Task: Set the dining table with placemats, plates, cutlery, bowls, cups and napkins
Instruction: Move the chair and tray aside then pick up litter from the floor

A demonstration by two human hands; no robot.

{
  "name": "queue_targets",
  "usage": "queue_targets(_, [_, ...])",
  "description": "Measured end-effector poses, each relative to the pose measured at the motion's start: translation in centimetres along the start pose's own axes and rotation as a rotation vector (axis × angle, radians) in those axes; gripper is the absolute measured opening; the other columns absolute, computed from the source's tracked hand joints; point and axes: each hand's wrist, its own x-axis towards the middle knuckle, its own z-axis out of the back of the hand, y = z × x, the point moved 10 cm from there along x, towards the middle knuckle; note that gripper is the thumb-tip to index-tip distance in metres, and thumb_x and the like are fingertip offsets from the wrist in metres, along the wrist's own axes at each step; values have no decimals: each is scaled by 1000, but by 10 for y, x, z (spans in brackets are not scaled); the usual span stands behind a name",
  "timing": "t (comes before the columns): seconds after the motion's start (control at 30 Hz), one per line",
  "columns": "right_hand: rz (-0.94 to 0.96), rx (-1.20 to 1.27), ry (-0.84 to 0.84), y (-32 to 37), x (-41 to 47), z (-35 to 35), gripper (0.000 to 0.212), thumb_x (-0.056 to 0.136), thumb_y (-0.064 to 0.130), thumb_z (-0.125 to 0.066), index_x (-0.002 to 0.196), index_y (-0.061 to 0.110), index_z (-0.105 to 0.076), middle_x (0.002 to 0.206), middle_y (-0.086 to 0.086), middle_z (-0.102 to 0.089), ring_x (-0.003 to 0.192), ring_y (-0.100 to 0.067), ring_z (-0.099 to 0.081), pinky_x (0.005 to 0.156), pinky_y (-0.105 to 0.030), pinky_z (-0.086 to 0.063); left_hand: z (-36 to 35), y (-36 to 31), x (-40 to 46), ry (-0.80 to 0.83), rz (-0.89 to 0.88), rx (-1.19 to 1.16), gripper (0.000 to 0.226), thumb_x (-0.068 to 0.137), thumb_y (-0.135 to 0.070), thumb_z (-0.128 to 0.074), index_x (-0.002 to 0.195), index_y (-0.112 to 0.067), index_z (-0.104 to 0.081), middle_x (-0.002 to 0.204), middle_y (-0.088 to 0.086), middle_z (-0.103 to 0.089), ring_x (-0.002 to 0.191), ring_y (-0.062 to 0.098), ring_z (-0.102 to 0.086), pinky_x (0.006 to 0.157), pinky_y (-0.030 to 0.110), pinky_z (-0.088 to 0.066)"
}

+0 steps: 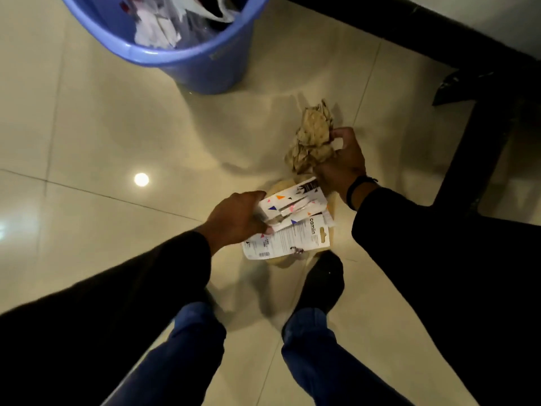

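I look down at a tiled floor between my legs. My left hand (237, 215) grips white printed card packaging (292, 221) with coloured triangles and the word "camlin"; something metallic shows among the cards. My right hand (342, 162) holds a crumpled beige wad of paper or cloth (311, 136) just above the floor. Under the cards lies a pale round object (282, 260), mostly hidden.
A blue plastic bin (193, 57) holding white scraps stands on the floor ahead to the left. A dark table edge and leg (468, 148) run along the right. My dark-socked foot (322, 282) is below the cards. Glossy floor tiles (87, 127) spread to the left.
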Motion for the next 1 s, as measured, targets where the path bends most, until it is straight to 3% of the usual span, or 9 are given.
queue_targets(0.13, [186, 161, 19, 86, -40, 12, 62, 57, 16, -80, 104, 42, -49, 89, -4, -75, 86, -20, -73, 82, -47, -60, 64, -13, -67, -118, -33, -190, 54, 65, -50, -82, 109, -25, -66, 106, -11, -74, 92, 13, -69, 80, 41, -56])
queue_targets(0.3, [570, 301, -34, 222, -92, 62, 60, 72, -7, -78, 119, 6, -44, 98, -9, -71, 90, -18, -72, 81, -34, -59, 167, -59, -144, -398, -81, -294, 47, 67, -48, -85, 107, -35, -65, 100, -24, -73, 89, 0, -70, 79, 36, -58])
queue_targets(0.37, [700, 333, -81, 271, -95, 78, 57, 77, 5, -81, 120, -4, -44, 97, -19, -69, 87, -26, -71, 79, -36, -59, 219, -74, -167, -600, -111, -293, 42, 70, -47, -82, 107, -34, -66, 99, -21, -74, 92, 4, -71, 81, 37, -58])
queue_targets(0.47, [789, 292, -161, 326, -92, 76, 37, 87, 32, -73, 96, -2, -59, 83, -7, -66, 77, -9, -65, 73, -30, -56, 292, -80, -186, -936, -96, -216, 40, 82, -45, -77, 115, -27, -62, 106, -10, -73, 99, 20, -72, 81, 42, -59])
queue_targets(0.53, [824, 193, -243, 348, -86, 63, 21, 92, 18, -61, 74, 15, -50, 69, -3, -58, 62, 4, -51, 65, -18, -49, 325, -81, -179, -1058, -45, -119, 44, 89, -42, -70, 125, -20, -55, 120, -2, -71, 104, 27, -70, 85, 44, -59])
queue_targets(0.67, [781, -194, -299, 369, -58, 31, 15, 95, 14, -47, 84, 22, -54, 96, -4, -60, 83, -8, -58, 75, -16, -49, 343, -88, -106, -952, 80, 84, 54, 95, -33, -58, 140, -12, -36, 124, 7, -67, 95, 36, -67, 71, 44, -52])
queue_targets(0.77, [877, -538, -164, 377, -54, -73, 34, 99, 19, -38, 130, 16, -53, 122, -12, -59, 116, -33, -55, 90, -33, -43, 350, -36, -75, -963, 179, 116, 59, 98, -35, -47, 150, -14, -28, 115, 6, -65, 84, 35, -57, 69, 37, -35])
queue_targets(0.9, [829, -861, 7, 364, -25, -120, 35, 107, 28, -29, 129, 14, -52, 125, -12, -60, 118, -34, -55, 91, -36, -39, 348, -59, -45, -859, 77, 163, 60, 106, -37, -37, 158, -15, -19, 138, 15, -51, 119, 35, -53, 79, 32, -35])
queue_targets(1.0, [745, -997, 96, 347, -14, -136, 38, 97, 28, -49, 130, 11, -55, 131, -15, -60, 120, -38, -56, 98, -44, -44, 340, -53, -24, -787, 54, 104, 58, 108, -33, -38, 158, -12, -19, 122, 15, -61, 102, 34, -59, 74, 30, -44])
